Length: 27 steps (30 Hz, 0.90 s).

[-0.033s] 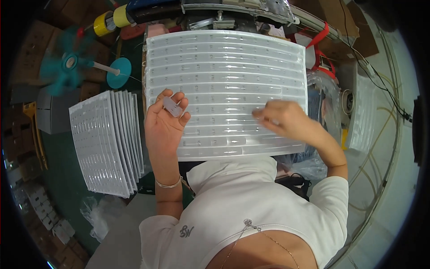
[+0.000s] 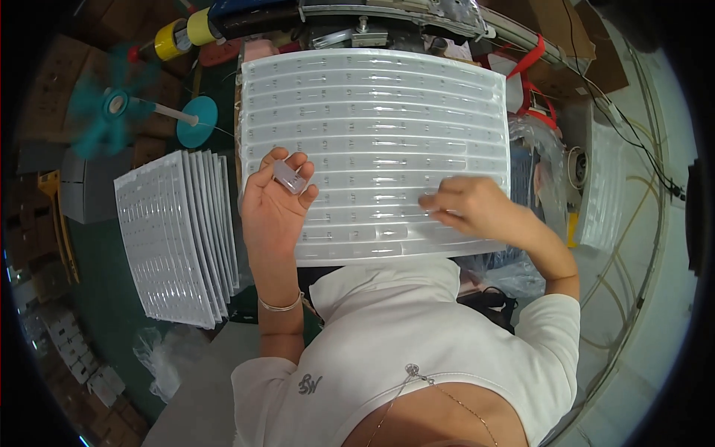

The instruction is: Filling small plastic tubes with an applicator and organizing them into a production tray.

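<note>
A large white tray (image 2: pixel 376 127) lies in front of me, its long rows glossy with clear plastic and dotted with small dark marks. My left hand (image 2: pixel 277 201) is palm up over its left part. Between the thumb and curled fingers it holds a small translucent plastic piece (image 2: pixel 289 179), roughly rectangular. My right hand (image 2: pixel 469 206) is over the tray's right half, thumb and fingers pinched together just above or on a row. Whatever sits between those fingertips is too small and blurred to name.
To the left leans a stack of similar white trays (image 2: pixel 160 238). Behind it stand a turquoise fan (image 2: pixel 115 103) and a round turquoise base (image 2: pixel 198 121). Metal equipment (image 2: pixel 365 37) and yellow tape rolls (image 2: pixel 173 39) line the back. Clear plastic wrap (image 2: pixel 544 156) lies at the right.
My right hand has shifted very slightly and its fingers look less smeared. The plastic piece in my left hand has tilted a little. The tray has barely moved.
</note>
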Tool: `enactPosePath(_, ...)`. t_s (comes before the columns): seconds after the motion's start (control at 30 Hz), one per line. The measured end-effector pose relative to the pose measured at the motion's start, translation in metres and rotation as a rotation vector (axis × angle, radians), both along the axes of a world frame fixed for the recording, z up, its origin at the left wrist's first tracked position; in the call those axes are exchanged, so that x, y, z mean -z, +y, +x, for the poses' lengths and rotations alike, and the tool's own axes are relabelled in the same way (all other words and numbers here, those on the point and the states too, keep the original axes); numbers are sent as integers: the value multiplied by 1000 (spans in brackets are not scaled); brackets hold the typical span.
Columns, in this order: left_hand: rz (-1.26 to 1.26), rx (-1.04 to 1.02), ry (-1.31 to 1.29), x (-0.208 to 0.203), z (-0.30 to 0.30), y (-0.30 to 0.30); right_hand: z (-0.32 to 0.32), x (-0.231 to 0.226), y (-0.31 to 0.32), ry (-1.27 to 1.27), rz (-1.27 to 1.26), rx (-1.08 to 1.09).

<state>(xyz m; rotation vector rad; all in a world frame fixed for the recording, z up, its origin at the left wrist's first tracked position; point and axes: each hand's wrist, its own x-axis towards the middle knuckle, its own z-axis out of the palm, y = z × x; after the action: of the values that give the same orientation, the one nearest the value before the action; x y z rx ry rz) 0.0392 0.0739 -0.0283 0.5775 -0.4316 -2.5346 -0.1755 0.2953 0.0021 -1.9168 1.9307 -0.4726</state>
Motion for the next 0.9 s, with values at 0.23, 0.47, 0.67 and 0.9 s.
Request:
enactPosePath(0.23,-958,181,-310,-6,-9,43,30,32,42,221,66,-135)
enactPosePath(0.47,-2361,480,-225,28,-25,91,-14,9,26,-181,-112,134)
enactPosePath(0.67,-2226,580,-199,15,-21,71,-69,-1,11,-486,-282,632)
enactPosePath(0.9,-2052,-24,-515,-25,-107,-18,-92,-6,-29,-800,-573,703)
